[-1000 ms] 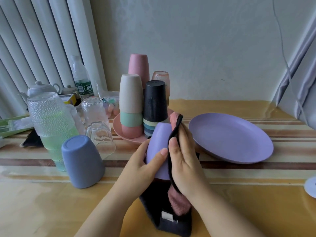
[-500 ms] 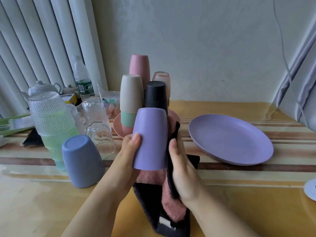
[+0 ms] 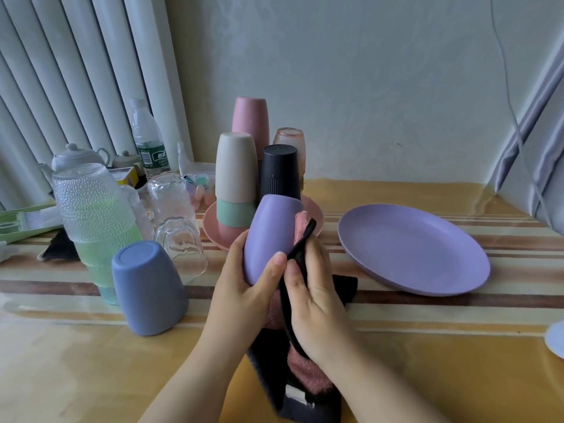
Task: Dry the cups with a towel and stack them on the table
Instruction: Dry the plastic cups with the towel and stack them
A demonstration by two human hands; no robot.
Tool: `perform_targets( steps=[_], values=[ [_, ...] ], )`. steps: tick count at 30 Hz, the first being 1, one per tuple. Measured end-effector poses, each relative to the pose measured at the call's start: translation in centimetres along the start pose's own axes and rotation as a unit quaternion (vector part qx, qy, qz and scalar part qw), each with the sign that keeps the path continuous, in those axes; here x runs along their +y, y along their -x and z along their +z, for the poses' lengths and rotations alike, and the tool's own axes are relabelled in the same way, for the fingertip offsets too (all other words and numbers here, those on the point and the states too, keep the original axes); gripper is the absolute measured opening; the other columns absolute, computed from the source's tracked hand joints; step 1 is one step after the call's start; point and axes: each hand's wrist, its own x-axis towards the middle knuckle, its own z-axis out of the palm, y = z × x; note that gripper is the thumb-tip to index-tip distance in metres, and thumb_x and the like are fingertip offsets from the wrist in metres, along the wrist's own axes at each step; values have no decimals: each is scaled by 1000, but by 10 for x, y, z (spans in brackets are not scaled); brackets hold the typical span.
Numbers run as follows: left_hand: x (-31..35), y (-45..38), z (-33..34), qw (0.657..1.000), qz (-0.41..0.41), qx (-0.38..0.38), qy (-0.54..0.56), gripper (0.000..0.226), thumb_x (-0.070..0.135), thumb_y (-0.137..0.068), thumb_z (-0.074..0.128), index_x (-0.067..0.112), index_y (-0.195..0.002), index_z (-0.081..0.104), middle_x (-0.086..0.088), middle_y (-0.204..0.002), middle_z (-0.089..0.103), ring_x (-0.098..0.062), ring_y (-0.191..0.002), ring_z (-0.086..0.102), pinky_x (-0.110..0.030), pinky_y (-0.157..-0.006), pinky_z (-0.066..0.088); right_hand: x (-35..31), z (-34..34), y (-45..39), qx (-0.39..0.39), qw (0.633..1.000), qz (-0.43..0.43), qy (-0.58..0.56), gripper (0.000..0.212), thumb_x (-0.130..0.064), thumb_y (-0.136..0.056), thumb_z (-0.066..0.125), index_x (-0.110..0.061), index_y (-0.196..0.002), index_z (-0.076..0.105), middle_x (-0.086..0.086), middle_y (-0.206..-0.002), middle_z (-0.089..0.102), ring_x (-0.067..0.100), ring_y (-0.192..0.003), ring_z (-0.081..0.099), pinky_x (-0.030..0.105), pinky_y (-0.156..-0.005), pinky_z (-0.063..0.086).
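My left hand (image 3: pixel 244 288) grips a purple cup (image 3: pixel 268 236), tilted with its closed base pointing up and away. My right hand (image 3: pixel 314 297) presses a pink and black towel (image 3: pixel 300 361) against the cup's right side; the towel hangs down to the table. Behind them, on a pink plate (image 3: pixel 314 215), stand upside-down stacks: a beige cup over green and pink ones (image 3: pixel 235 178), a black ribbed cup (image 3: pixel 280 172), a tall pink cup (image 3: pixel 251 117) and a pinkish glass (image 3: pixel 290 141). A blue cup (image 3: pixel 146 288) sits upside down at the left.
A large purple plate (image 3: pixel 412 248) lies at the right. At the left stand stacked textured glasses (image 3: pixel 91 209), clear glasses (image 3: pixel 180 239), a water bottle (image 3: pixel 146 138) and a teapot (image 3: pixel 73 157). A white disc (image 3: pixel 555 337) shows at the right edge.
The purple cup was lifted and held upright half a second ago; now it is lower and tilted again, with the towel rubbing its right side.
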Motion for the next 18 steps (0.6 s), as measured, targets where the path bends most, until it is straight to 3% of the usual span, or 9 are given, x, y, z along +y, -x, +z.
perform_targets(
  steps=[3, 5, 7, 10, 13, 15, 18],
  values=[
    [-7, -1, -2, 995, 31, -45, -85, 56, 61, -77, 63, 42, -127, 47, 24, -122, 58, 9, -113, 53, -10, -90, 43, -3, -9, -3, 39, 998, -28, 33, 37, -35, -95, 35, -48, -130, 26, -16, -147, 20, -17, -133, 16, 1, -104, 15],
    [-12, 0, -2, 984, 57, -76, -149, 76, 66, -71, 55, 31, -138, 45, 14, -129, 55, -2, -120, 50, -23, -99, 42, -5, -18, -8, 63, 995, -48, 61, 34, -33, -96, 36, -51, -123, 31, -23, -138, 23, -20, -128, 21, -2, -101, 16],
    [-11, 2, -2, 978, 73, -100, -170, 81, 67, -71, 52, 27, -140, 43, 11, -132, 53, -3, -122, 48, -23, -101, 40, -8, -27, -12, 67, 992, -66, 79, 32, -31, -96, 36, -52, -120, 37, -28, -131, 33, -18, -124, 30, 0, -100, 20],
    [-2, 6, -1, 982, 66, -137, -112, 64, 63, -71, 56, 42, -130, 43, 25, -129, 55, 9, -121, 48, -7, -94, 38, -17, -40, -17, 84, 996, -7, 16, 26, -30, -96, 37, -50, -111, 47, -42, -115, 45, -25, -112, 40, -3, -92, 26],
    [3, 10, 1, 986, 2, -166, 19, 56, 54, -71, 63, 41, -124, 50, 33, -123, 59, 11, -118, 53, -5, -89, 41, -22, -49, -17, 123, 987, 83, -68, 20, -33, -100, 41, -46, -92, 55, -46, -93, 53, -32, -94, 45, -6, -84, 30],
    [7, 13, 1, 980, -33, -171, 95, 52, 50, -73, 65, 36, -122, 56, 27, -121, 63, 6, -116, 56, -11, -90, 45, -20, -51, -15, 115, 978, 123, -127, 17, -48, -96, 42, -42, -94, 59, -37, -103, 58, -24, -101, 49, 8, -97, 34],
    [8, 13, 2, 968, -94, -152, 175, 38, 49, -73, 64, 40, -110, 69, 13, -117, 70, -5, -111, 63, -31, -95, 47, -13, -42, -10, 74, 973, 135, -173, 57, -74, -75, 43, -39, -115, 62, -19, -129, 57, -1, -124, 49, 35, -110, 35]
  ],
)
